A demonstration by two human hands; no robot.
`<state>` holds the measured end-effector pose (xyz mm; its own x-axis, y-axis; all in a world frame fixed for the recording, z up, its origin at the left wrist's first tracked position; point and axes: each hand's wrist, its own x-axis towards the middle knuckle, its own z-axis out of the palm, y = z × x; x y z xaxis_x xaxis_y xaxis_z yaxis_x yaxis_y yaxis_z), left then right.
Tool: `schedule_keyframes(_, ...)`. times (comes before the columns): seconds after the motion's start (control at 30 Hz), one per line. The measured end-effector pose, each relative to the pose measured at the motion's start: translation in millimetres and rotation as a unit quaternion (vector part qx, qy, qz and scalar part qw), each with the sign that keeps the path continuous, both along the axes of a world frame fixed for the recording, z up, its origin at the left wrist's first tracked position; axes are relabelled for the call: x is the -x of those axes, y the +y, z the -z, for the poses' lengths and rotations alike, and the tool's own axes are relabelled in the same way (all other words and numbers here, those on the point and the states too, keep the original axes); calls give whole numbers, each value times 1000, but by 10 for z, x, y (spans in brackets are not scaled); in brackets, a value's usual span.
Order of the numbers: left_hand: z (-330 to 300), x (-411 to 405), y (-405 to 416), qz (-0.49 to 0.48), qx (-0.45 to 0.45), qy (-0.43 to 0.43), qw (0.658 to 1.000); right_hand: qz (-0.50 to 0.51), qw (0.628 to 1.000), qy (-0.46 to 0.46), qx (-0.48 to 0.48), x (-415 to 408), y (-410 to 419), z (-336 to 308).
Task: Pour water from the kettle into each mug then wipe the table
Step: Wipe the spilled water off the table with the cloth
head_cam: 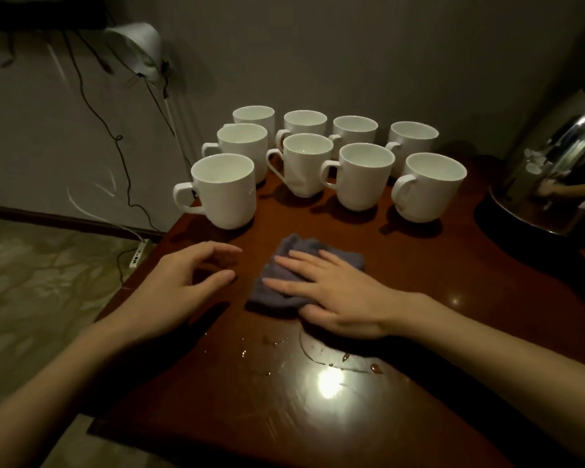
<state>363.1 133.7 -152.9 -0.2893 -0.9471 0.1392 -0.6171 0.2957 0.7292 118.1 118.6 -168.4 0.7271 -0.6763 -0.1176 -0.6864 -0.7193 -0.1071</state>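
I see a reddish-brown table (pixel 487 298), glossy, with a white glare spot and a few amber-tinted droplets (pixel 374 368) near its front edge. Toward the back edge stand nine plain white mugs (pixel 358 177), no pattern on any of them. At the table's middle lies a grey-purple cloth (pixel 277 285), a flat colour without print. At the right edge the kettle (pixel 554 170) is mirror-silver on a black base. Off the left edge, the floor (pixel 41 282) shows a pale olive, cloudy marbled pattern, the wall is dull grey, the lamp (pixel 139 45) white, its cables black.
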Motion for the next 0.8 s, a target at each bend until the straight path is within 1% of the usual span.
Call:
schedule_keyframes(0.1,-42,120,70,21,-7,-12,1000,99,994,0,-46,373,-179,-89)
schedule_keyframes(0.17,-81,210,115,40,-10,-8,999,158,982,-55,-86,610,-279,-134)
schedule_keyframes(0.2,-96,252,137,47,-13,-4,999,173,977,-80,-100,697,-285,-133)
schedule_keyframes(0.27,-107,345,177,59,-14,3,998,172,973,-97,-118,793,-197,-121)
schedule_keyframes(0.37,-105,490,242,76,-12,9,997,132,982,-67,-114,793,134,-117)
schedule_keyframes(0.47,-99,617,309,96,-12,13,995,79,995,-5,-66,727,604,-35)
schedule_keyframes(0.53,-97,684,353,106,-5,9,994,31,999,2,-39,675,906,6)
schedule_keyframes(0.6,-95,744,401,112,-3,6,994,18,999,6,-50,664,1079,-3)
schedule_keyframes(0.63,-92,772,422,116,-4,5,993,23,998,11,-50,676,1101,-10)
schedule_keyframes(0.7,-88,826,452,124,3,-2,992,52,998,39,-20,725,1021,-26)
schedule_keyframes(0.77,-80,867,468,127,15,-16,992,129,990,62,-6,852,794,-37)
schedule_keyframes(0.8,-77,880,470,126,22,-28,991,173,983,57,-12,929,662,-42)
